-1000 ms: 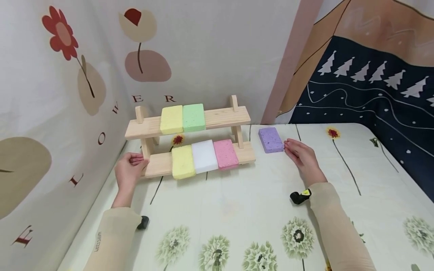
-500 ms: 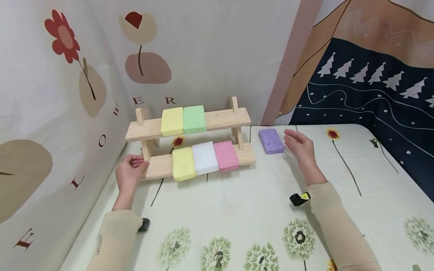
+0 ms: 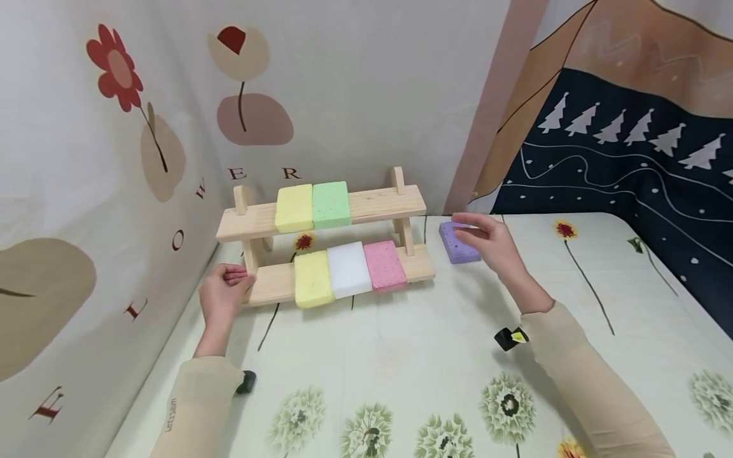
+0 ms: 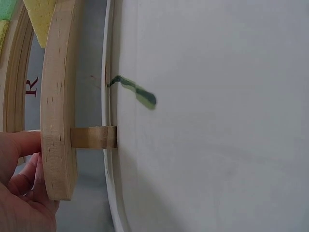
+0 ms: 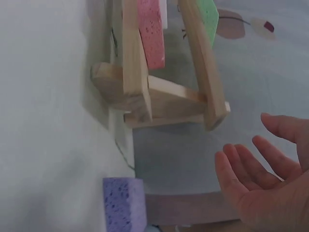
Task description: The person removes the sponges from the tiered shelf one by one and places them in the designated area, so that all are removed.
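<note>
A two-tier wooden rack [image 3: 378,202] stands on the table. On its upper board lie a yellow sponge [image 3: 294,208] and a green sponge [image 3: 331,205]. The lower board carries another yellow sponge [image 3: 313,278], a white sponge [image 3: 349,270] and a pink sponge [image 3: 385,266]. My left hand [image 3: 222,296] holds the rack at the left end of the lower board, thumb and fingers at its edge in the left wrist view. A purple sponge [image 5: 123,204] lies right of the rack. Over it my right hand [image 3: 494,245] hovers with fingers spread, holding nothing and partly covering it in the head view.
A pale flower-print cloth [image 3: 395,356] covers the table. Behind the rack hangs a light curtain [image 3: 366,95], with a dark tree-print cloth [image 3: 618,165] at the back right. Black wrist cameras sit at both sleeves.
My right hand has lifted from beside the purple sponge and moved left over it, its fingers opening apart. My left hand stays at the rack, and the sponges keep their places.
</note>
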Tool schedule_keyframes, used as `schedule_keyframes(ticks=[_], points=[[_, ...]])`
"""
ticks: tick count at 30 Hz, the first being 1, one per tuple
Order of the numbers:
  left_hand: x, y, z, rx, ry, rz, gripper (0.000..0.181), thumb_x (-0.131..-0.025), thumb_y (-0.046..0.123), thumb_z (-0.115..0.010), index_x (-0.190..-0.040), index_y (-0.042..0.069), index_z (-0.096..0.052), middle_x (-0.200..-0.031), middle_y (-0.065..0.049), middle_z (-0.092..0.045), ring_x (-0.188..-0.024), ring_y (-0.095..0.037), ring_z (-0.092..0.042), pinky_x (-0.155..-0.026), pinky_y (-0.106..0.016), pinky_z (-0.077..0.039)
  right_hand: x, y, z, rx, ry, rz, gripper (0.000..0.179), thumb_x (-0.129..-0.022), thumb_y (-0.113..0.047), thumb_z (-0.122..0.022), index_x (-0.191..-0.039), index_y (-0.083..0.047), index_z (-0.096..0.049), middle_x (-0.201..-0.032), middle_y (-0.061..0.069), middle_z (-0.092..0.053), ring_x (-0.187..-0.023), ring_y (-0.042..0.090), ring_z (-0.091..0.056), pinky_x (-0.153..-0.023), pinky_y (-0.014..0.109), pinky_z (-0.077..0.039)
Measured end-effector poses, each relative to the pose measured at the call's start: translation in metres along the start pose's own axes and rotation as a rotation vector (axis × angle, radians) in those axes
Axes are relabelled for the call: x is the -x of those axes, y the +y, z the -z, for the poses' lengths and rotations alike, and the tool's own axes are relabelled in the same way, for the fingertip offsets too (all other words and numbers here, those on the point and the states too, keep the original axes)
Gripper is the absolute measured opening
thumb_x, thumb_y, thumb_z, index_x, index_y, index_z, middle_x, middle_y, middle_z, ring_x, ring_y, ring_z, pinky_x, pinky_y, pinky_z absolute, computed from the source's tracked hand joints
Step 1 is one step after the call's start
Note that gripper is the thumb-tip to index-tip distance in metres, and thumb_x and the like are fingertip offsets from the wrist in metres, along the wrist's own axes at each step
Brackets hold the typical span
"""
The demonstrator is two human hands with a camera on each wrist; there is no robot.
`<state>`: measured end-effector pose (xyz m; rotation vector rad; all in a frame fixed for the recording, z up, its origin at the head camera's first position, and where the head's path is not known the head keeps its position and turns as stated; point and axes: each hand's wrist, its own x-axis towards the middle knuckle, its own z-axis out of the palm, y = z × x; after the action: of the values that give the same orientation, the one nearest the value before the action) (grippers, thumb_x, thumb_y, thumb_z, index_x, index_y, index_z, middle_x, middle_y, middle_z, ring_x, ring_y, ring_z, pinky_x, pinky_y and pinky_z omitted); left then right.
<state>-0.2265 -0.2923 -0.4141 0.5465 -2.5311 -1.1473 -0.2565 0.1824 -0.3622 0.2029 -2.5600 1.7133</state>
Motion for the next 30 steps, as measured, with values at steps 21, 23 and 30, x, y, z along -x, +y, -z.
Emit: schedule_keyframes(ticks=[21,23,30], points=[[0.001,0.001,0.0,-0.002,-0.004,0.004,0.028,-0.089,0.015,-0.073,-0.111,0.0,-0.065,-0.108,-0.021,-0.071,-0.065,0.011,-0.047,-0.063,-0.01,-0.038,-0.035,-0.059,-0.058,0.055,-0.154,0.246,0.041,-0.092,-0.009,-0.07,-0.131,0.001,-0.06,-0.134,0.019,-0.062,-0.121,0.034,-0.063,-0.1,0.045,-0.052],[0.001,0.002,0.0,-0.004,-0.006,0.005,0.028,-0.089,0.016,-0.074,-0.111,0.001,-0.065,-0.108,-0.021,-0.071,-0.064,0.012,-0.046,-0.062,-0.009,-0.038,-0.042,-0.061,-0.066,0.029,-0.16,0.267,0.041,-0.091,-0.007,-0.07,-0.13,0.003,-0.061,-0.134,0.021,-0.062,-0.121,0.035,-0.063,-0.101,0.044,-0.052],[0.0,0.001,-0.001,-0.007,-0.013,0.01,0.029,-0.09,0.016,-0.073,-0.113,0.0,-0.065,-0.109,-0.021,-0.071,-0.064,0.014,-0.046,-0.062,-0.008,-0.039,-0.058,-0.067,-0.097,-0.042,-0.168,0.328,0.041,-0.089,-0.003,-0.072,-0.127,0.005,-0.062,-0.132,0.024,-0.063,-0.125,0.035,-0.06,-0.107,0.038,-0.048]])
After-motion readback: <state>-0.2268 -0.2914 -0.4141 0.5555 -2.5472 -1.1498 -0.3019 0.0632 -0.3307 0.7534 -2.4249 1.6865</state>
